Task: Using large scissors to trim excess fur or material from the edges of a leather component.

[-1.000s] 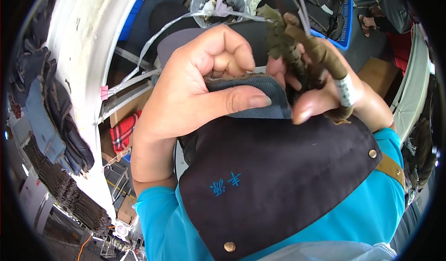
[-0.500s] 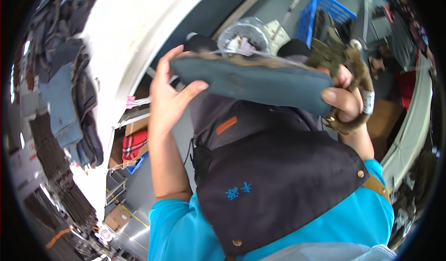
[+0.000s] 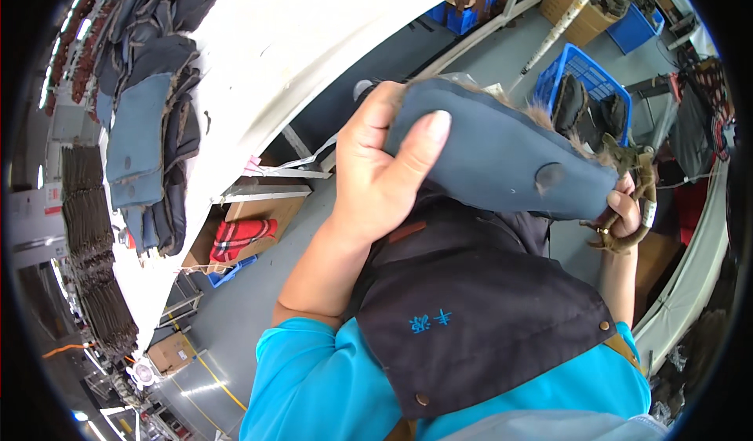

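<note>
Fingers (image 3: 427, 139) of our left hand (image 3: 384, 178) are wrapped over the near end of a blue-grey fabric piece (image 3: 502, 158), thumb pressed flat on its upper face, so that hand is gripping it. Our right hand (image 3: 623, 217) is curled closed at the far end of the same piece, pinching its edge together with a brown tool (image 3: 639, 198); the tool's exact form we cannot tell. We hold the fabric piece raised in front of the chest, roughly level, spanning both hands. It carries 1 dark round patch (image 3: 549, 178) on its face and a fringe of fur (image 3: 541, 115) along its far edge. Below it hangs our dark apron (image 3: 478, 323) over a turquoise shirt (image 3: 314, 386). To our left runs a long white table (image 3: 259, 72), with stacked blue fabric pieces (image 3: 145, 143) lying on it. Beyond the hands, on the floor, stands a blue plastic crate (image 3: 580, 76) holding dark items.
</note>
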